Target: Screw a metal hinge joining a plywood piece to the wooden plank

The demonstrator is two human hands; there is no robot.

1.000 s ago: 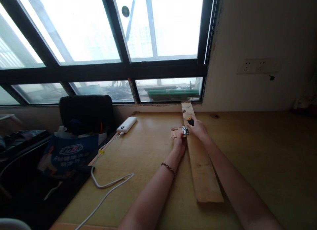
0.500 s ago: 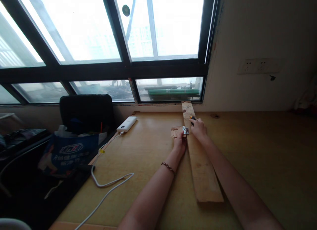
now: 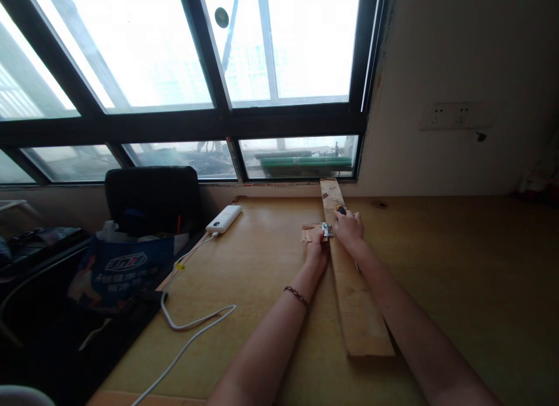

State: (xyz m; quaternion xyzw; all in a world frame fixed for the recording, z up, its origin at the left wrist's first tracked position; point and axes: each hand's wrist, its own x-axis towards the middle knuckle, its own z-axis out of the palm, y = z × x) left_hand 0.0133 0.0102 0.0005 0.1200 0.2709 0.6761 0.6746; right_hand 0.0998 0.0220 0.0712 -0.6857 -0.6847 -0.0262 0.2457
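A long wooden plank lies lengthwise on the table, its far end reaching the window sill. Against its left edge is a small wooden block, and a silver metal hinge spans the two. My left hand is closed on the block, thumb by the hinge. Over the plank, just right of the hinge, my right hand is wrapped round a screwdriver. Its black-and-orange handle end sticks out beyond the fingers; a bit of thin metal shows beside the wrist, and the rest is hidden.
A white power bank sits at the table's left edge, its white cable looping across the near left. Left of the table stand a black chair and a blue bag. A wall socket is at right.
My right hand has turned and shifted slightly, with the screwdriver in it, and a thin bit of metal now shows beside the wrist. My left hand, block and plank stay put.
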